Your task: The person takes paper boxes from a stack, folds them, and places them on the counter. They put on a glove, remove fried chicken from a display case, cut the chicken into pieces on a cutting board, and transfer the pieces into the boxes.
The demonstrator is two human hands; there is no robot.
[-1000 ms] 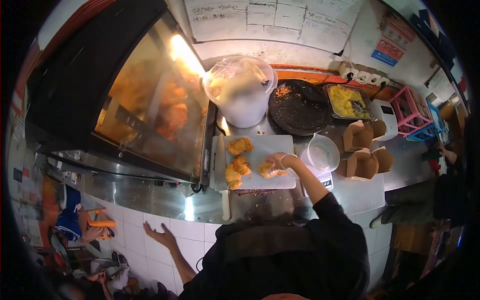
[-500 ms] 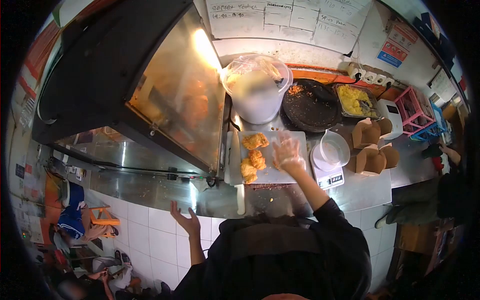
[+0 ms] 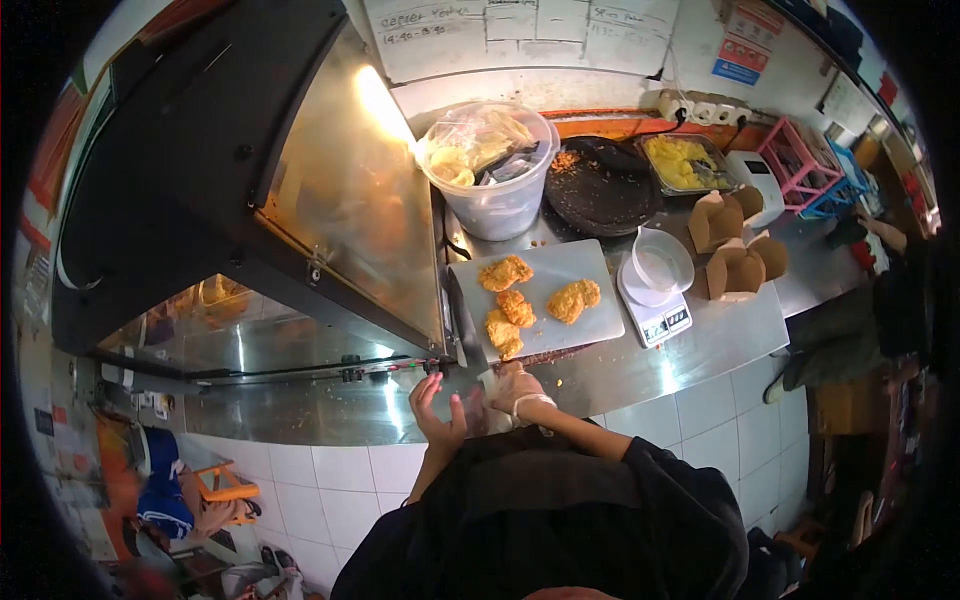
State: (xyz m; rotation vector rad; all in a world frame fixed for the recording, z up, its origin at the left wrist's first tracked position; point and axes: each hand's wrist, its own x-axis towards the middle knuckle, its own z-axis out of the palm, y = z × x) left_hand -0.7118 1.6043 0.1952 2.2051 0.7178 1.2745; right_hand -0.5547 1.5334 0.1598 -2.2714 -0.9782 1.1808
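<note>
My left hand [image 3: 438,415], bare, hovers at the counter's front edge with its fingers apart, holding nothing. In a clear plastic glove, my right hand [image 3: 520,392] is closed at the handle end of a large knife [image 3: 464,325], whose handle is mostly covered. The blade lies along the left side of a pale cutting board [image 3: 550,262]. Several pieces of fried chicken rest on that board: a column at its left, with one piece [image 3: 505,271] at the top, and a separate larger piece [image 3: 573,300] at the right.
A heated display cabinet [image 3: 350,200] stands at left. Behind the board are a clear bucket [image 3: 495,210] with bagged contents and a dark round pan [image 3: 610,200]. Rightward sit a scale [image 3: 665,323] bearing a plastic container [image 3: 660,265], cardboard boxes [image 3: 735,272] and a yellow-food tray [image 3: 685,165].
My right hand has left the chicken at the board's right and come back to the knife handle. My left hand has shifted right, nearer to it. The view has tilted slightly.
</note>
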